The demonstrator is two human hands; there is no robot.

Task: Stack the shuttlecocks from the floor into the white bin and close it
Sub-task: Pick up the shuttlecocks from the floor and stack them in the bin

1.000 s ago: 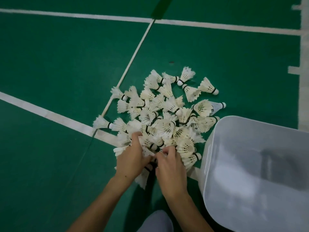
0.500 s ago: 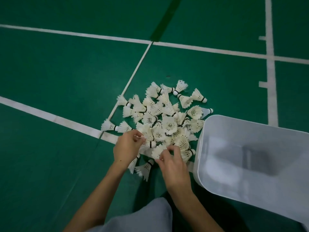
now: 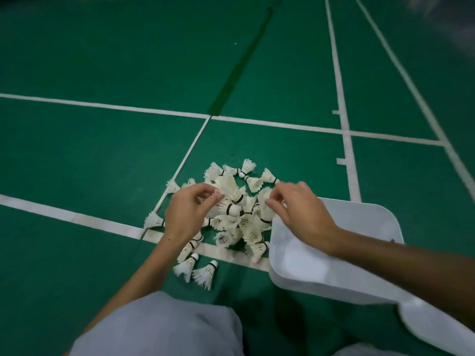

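Observation:
A heap of white feather shuttlecocks (image 3: 231,227) lies on the green court floor where two white lines cross. My left hand (image 3: 189,211) pinches the feathers of a raised shuttlecock (image 3: 231,194), cork down, just above the heap. My right hand (image 3: 298,209) hovers over the heap's right side, thumb and fingers pinched on the feathers of another shuttlecock (image 3: 264,211). The white bin (image 3: 308,276) stands open on the floor, right of the heap and under my right forearm. Two shuttlecocks (image 3: 195,271) lie apart at the near edge.
White court lines (image 3: 341,98) run across the green floor. My knees in grey shorts (image 3: 164,327) fill the bottom of the view. A white panel (image 3: 437,327) extends from the bin toward the lower right corner.
Both hands have risen from the near edge of the heap, each with a shuttlecock. The right hand has moved right, toward the bin. The view has tilted up and back.

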